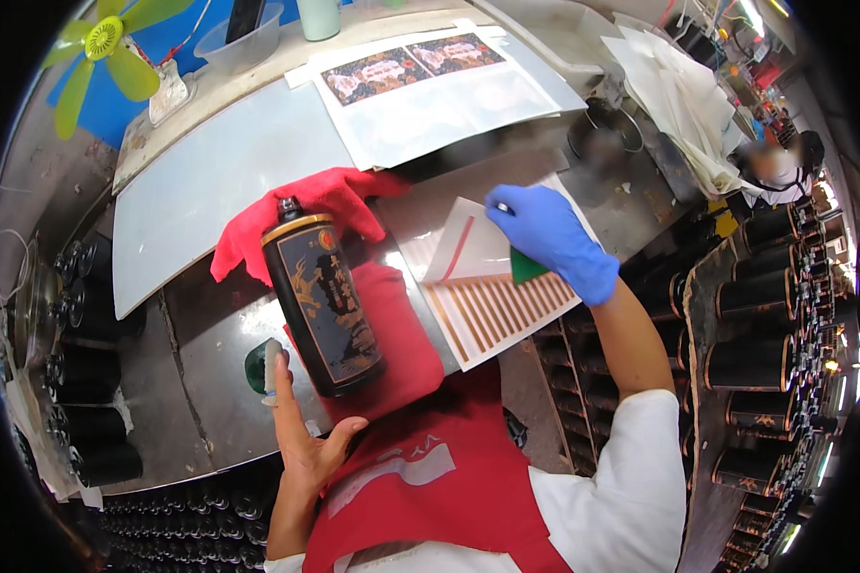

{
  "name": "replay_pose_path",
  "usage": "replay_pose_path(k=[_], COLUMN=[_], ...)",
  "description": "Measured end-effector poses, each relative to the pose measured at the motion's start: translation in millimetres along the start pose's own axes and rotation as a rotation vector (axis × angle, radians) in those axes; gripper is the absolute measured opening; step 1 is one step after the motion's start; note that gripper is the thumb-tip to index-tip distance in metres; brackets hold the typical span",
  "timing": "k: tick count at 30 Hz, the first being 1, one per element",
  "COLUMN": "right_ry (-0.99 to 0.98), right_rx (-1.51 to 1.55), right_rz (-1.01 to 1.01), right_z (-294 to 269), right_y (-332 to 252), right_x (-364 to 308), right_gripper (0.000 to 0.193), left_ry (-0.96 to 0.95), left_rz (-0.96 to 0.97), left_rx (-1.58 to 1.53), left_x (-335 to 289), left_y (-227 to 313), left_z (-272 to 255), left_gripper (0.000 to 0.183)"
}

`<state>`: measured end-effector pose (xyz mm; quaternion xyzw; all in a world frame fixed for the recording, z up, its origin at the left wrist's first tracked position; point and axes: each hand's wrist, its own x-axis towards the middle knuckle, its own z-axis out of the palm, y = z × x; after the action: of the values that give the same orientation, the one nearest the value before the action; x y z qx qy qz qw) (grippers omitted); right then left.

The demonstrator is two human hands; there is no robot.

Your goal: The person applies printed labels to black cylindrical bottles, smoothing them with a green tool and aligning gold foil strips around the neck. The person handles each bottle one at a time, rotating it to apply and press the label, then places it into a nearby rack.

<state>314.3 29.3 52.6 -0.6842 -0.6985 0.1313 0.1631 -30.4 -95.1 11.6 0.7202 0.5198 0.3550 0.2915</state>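
Note:
A black bottle (327, 301) with gold bands and a decorated front label leans on a red cloth (392, 329). Beside its base my left hand (306, 444) is bare and open, thumb and forefinger spread, apart from the bottle; a pale cover sits on the forefinger. My right hand (549, 234), in a blue glove, is closed over a sheet of gold strips (502, 315). A green flat scraper (526, 267) sticks out from under its palm, and a small dark bit shows at the fingertips. Against them lies a pale sheet with a red stripe (459, 239).
Printed decal sheets (416, 72) lie on a pale board (229, 162) at the back. A small dark green round thing (255, 367) rests left of the bottle. Racks of black bottles (755, 358) line the right side; more stand at left. A yellow-green fan (105, 40) is at upper left.

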Motion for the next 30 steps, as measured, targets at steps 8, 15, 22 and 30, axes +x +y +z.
replay_pose_path(k=[8,15,22,30], right_ry=[-0.374,-0.258,-0.102,-0.446], right_rx=[0.171,-0.005,-0.136,0.480], right_rz=[-0.261,-0.372,-0.455,0.253], right_z=[-2,47,79,50], right_y=[5,-2,4,10], right_x=[-32,-128,-156,-117], right_gripper=[0.008,0.021,0.035,0.021], left_ry=[0.026,-0.062,-0.049,0.001], left_rz=[-0.049,-0.014,0.020,0.048], left_rx=[0.030,-0.037,-0.009,0.053], left_x=[-3,6,-1,-8], left_y=[1,-4,1,-1], left_z=[-9,0,3,-2], left_gripper=[0.105,0.099,0.098,0.096])
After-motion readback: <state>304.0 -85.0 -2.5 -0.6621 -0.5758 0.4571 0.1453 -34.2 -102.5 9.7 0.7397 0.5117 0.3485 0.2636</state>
